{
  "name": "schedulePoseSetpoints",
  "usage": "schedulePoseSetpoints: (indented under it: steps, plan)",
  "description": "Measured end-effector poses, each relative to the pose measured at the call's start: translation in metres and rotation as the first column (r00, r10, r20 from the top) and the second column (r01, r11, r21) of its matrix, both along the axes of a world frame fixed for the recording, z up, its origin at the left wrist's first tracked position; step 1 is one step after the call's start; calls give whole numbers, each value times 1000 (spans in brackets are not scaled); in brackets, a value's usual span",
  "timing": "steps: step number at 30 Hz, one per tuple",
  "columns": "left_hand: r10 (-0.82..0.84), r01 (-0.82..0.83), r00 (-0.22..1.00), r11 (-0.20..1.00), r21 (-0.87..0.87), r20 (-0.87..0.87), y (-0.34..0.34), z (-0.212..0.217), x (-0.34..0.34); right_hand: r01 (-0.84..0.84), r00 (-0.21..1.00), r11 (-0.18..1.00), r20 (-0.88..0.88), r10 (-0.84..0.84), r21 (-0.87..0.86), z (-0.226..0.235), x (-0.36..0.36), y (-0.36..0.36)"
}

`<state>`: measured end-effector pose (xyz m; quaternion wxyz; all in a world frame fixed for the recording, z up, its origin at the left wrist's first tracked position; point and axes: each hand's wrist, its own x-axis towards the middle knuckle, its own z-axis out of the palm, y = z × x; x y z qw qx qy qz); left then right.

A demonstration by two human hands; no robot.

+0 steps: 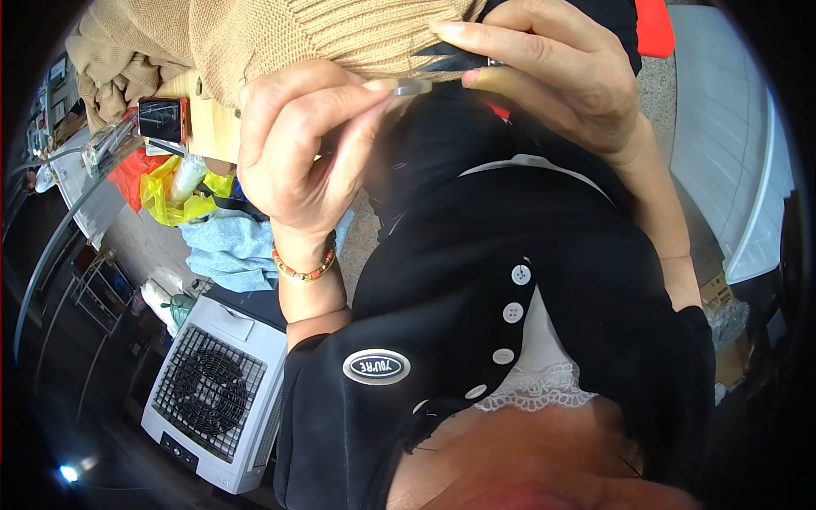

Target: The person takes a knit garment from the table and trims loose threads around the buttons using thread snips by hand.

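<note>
My left hand point(302, 140) is closed in a pinch on a small grey, rounded flat piece point(412, 87), whose exact kind I cannot make out. Just to the right, my right hand point(565, 72) curls around dark, narrow pointed blades point(450, 62) that look like small thread snips; a bit of metal shows between the fingers. Both sets of fingertips are close together but apart. Beyond them spreads a beige ribbed knit garment point(340, 34), running under and behind the hands. A beaded bracelet point(306, 270) circles my left wrist.
A dark phone point(161, 120) lies at the edge of a light wooden tabletop point(223, 127). Left of me are yellow plastic bags point(166, 191), a light blue cloth point(229, 246) and a white air cooler point(221, 382). A large pale plastic bin point(722, 127) stands on the right.
</note>
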<state>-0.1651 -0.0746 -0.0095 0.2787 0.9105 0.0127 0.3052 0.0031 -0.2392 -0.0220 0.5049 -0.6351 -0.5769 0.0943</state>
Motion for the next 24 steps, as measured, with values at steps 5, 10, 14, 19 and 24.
schedulePoseSetpoints:
  steps: [5, 10, 14, 19, 24]
  plan:
    - [1, -1, 1000, 1000, -6, 6, 1, -3, -3, -13, 1000, 1000, 0, 13, -27, 3, 1, -3]
    - [-4, 4, 1000, 1000, -3, 16, 3, -5, -3, -13, 1000, 999, 23, 14, -31, 2, 0, -3]
    - [-9, 9, 999, 1000, 10, 31, 5, -5, -4, -1, 1000, 1000, 25, 2, -23, 0, -2, -4]
    - [-29, 29, 999, 999, 18, 20, 7, -5, -3, 34, 996, 999, 87, -31, -36, 0, -6, -4]
    - [-48, 47, 998, 999, 23, 34, 7, -6, -4, 47, 996, 998, 79, -50, 38, -6, -10, 0]
